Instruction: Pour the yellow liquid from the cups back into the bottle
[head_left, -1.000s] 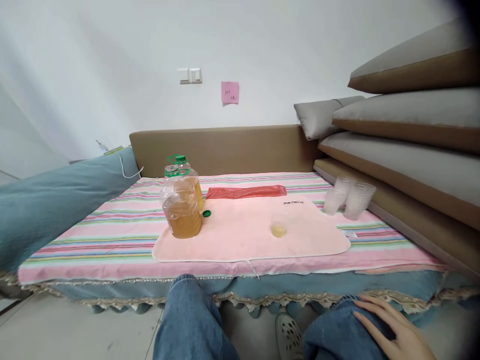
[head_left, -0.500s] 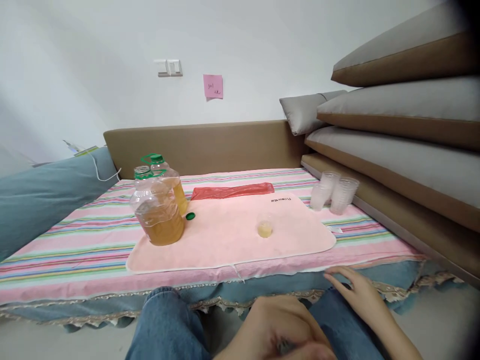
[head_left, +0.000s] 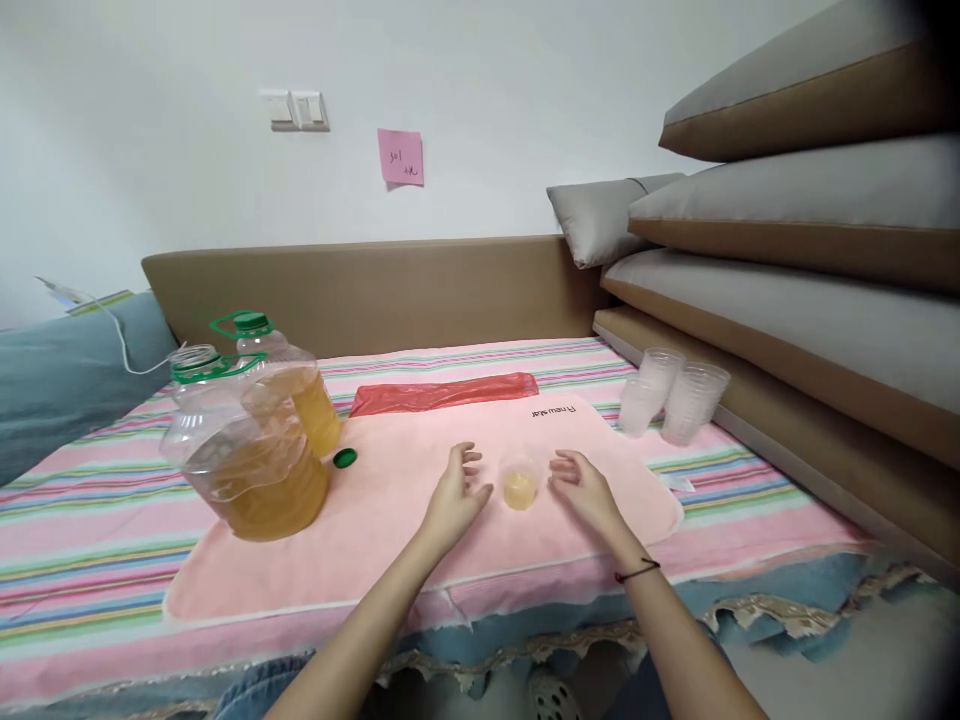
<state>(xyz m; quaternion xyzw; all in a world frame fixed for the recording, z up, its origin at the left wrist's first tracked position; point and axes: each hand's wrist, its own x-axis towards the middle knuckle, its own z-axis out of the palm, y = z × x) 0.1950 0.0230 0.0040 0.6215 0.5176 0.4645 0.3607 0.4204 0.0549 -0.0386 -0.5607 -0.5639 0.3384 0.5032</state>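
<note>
A small clear plastic cup [head_left: 519, 484] with some yellow liquid stands upright on the pink mat [head_left: 405, 520]. To its left is my left hand [head_left: 455, 497], open with fingers curved toward the cup. My right hand [head_left: 585, 492] is on the other side, also open, fingers slightly bent. Neither hand appears to touch the cup. At the left an uncapped big plastic jug [head_left: 262, 490] holds amber liquid. Behind it stands a second jug [head_left: 321, 410] with its green cap on. A loose green cap [head_left: 345, 458] lies on the mat beside them.
Stacks of clear plastic cups [head_left: 694, 400] stand at the right, near piled grey-brown cushions [head_left: 795, 290]. A folded red plastic bag [head_left: 442, 393] lies along the mat's far edge. Striped cloth [head_left: 67, 540] covers the surface, and a brown backrest [head_left: 375, 290] runs behind.
Both hands have moved from my lap area, at the bottom of the view, up and forward to either side of the small cup. The camera view has moved slightly closer.
</note>
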